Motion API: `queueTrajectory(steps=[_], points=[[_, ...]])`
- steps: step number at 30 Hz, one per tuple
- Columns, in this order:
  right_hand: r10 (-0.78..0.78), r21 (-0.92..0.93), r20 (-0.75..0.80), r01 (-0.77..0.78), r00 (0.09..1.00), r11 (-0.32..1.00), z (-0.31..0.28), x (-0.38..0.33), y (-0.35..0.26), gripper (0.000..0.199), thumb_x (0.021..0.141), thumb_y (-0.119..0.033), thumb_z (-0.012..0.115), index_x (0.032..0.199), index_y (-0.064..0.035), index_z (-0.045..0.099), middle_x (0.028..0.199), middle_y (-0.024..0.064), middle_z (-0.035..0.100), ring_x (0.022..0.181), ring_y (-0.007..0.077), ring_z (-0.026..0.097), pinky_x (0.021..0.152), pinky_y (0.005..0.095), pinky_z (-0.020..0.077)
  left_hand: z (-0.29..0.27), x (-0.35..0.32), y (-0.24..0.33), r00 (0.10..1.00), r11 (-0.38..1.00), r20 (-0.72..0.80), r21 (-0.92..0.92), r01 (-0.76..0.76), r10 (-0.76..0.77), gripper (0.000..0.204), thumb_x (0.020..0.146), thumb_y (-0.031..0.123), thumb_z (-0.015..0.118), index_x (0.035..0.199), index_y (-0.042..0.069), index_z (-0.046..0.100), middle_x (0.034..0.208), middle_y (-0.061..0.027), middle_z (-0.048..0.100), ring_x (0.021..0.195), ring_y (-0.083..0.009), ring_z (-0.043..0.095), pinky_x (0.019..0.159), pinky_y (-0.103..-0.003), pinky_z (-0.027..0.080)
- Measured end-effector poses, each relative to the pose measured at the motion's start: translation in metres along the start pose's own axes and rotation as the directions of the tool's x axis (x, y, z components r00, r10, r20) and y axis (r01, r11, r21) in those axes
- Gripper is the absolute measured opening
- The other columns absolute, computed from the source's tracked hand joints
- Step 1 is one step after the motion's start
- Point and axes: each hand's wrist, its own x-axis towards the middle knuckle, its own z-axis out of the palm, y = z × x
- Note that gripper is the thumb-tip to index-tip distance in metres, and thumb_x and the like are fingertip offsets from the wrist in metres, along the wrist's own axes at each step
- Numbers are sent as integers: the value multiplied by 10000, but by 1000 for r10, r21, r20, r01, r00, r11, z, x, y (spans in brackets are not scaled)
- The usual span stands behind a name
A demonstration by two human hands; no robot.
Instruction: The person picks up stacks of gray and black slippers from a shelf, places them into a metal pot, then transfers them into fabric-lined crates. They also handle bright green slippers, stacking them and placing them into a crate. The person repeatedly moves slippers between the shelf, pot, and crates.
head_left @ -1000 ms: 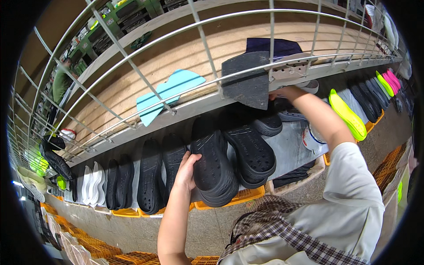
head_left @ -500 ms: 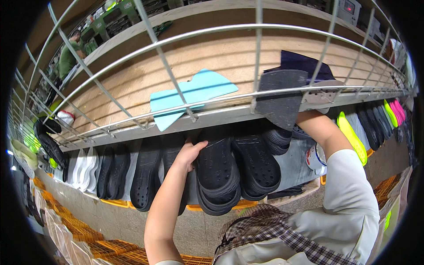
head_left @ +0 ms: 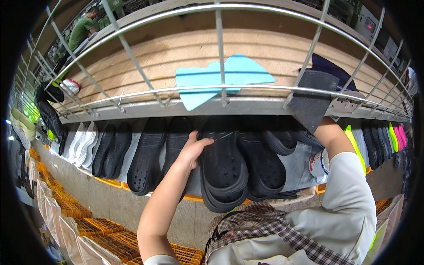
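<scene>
- Two bare arms reach up under a wire-railed wooden shelf [head_left: 145, 57], where black clogs hang in a row on a grey slanted board [head_left: 300, 170].
- On the shelf lies a light blue foam cut-out [head_left: 229, 77], flat and irregular, poking out past the front rail; beside it to the right a dark grey sheet [head_left: 311, 99] droops over the edge.
- A round white container with a red mark [head_left: 319, 162] sits low on the board, just beside the right forearm.
- Left hand [head_left: 193, 150]: arm raised steeply from below, palm turned to the stack of black clogs [head_left: 223, 170]. Its fingers [head_left: 204, 142] curl narrowly over the top left edge of the uppermost clog, thumb up along the side, gripping it.
- That stack hangs at the middle of the row, just under the shelf lip, with more black clogs touching it on both sides.
- Right hand: the forearm [head_left: 331, 137] rises behind the dark sheet and the hand itself is hidden, so I cannot tell how its fingers stand.
- White clogs [head_left: 81, 141] hang far left; neon green and pink ones [head_left: 395, 137] far right.
- Orange crates [head_left: 88, 227] line the floor below.
</scene>
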Motion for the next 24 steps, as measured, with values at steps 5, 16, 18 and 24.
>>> queueTrajectory(steps=[5, 16, 18, 24], points=[[-1, 148, 197, -28, 980, 989, -35, -45, -27, 191, 855, -180, 575, 980, -44, 624, 895, 88, 658, 886, 213, 625, 817, 379, 507, -4, 3, -6, 999, 999, -35, -13, -35, 34, 829, 779, 86, 639, 1449, 9, 158, 1341, -241, 406, 1213, -310, 447, 981, -382, 410], [65, 855, 434, -433, 899, 285, 26, -55, -51, 169, 885, -159, 556, 1012, -63, 611, 921, 60, 656, 924, 193, 614, 874, 377, 499, 0, -12, -2, 998, 1000, -59, 3, 21, -21, 826, 785, 208, 629, 1472, 95, 184, 1429, -218, 341, 1257, -327, 420, 1032, -471, 331], [37, 898, 405, -405, 914, 170, 55, -62, -47, 185, 882, -165, 549, 998, -28, 595, 920, 104, 642, 826, 207, 618, 689, 382, 553, -1, -19, -3, 999, 998, -3, -56, 36, -37, 999, 780, 280, 694, 1482, 87, 11, 1424, -283, 307, 1252, -346, 427, 989, -439, 404], [-158, 940, 342, -341, 926, 36, 94, -94, -49, 339, 824, -404, 597, 956, -99, 665, 980, 73, 667, 892, 216, 608, 860, 398, 457, 5, -38, -18, 993, 952, 44, -284, 115, -107, 1131, 770, 423, 725, 1476, 109, -101, 1456, -280, 243, 1302, -382, 366, 1021, -477, 379]])
